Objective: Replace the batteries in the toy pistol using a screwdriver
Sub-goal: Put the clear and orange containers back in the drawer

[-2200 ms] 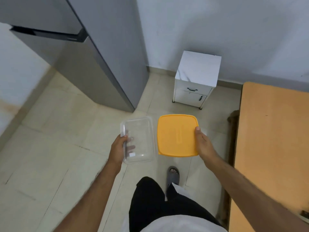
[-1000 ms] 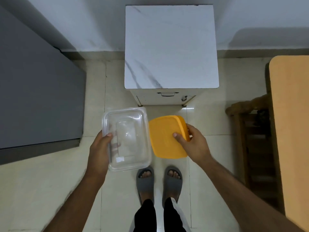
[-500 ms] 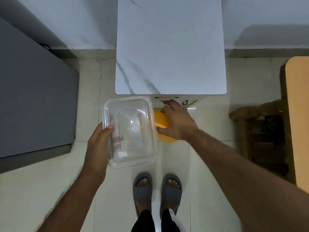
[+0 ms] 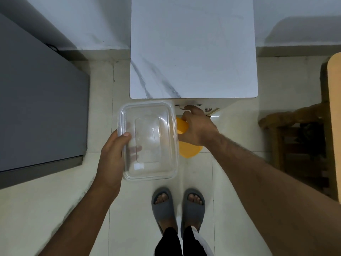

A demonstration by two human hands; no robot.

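- The left hand (image 4: pixel 112 156) has its grip closed on the left edge of a clear plastic container (image 4: pixel 149 141): the thumb lies over the rim and the other fingers show through the transparent bottom.
- The container is held about level, open side up, in front of the body, and it looks empty.
- The left forearm comes up from the near left, with the wrist nearly straight.
- The right hand (image 4: pixel 198 126) holds an orange lid (image 4: pixel 188 148) pressed under the palm and thumb, while its fingertips reach far to the front face of a small white cabinet (image 4: pixel 191 48), close to the drawer handle (image 4: pixel 180 107).
- Whether the fingers touch the handle, I cannot tell.
- The lid hangs tilted, mostly hidden behind the hand and the container.
- The right forearm stretches in from the near right, palm turned down.
- The cabinet has a marble-pattern top and stands against the far wall.
- A grey appliance (image 4: pixel 40 111) is at the left, a wooden chair (image 4: pixel 299 137) and an orange counter (image 4: pixel 335 111) at the right.
- Two feet in grey slippers (image 4: pixel 163 206) stand on the tiled floor (image 4: pixel 55 209).
- The toy pistol and the screwdriver are not in view.
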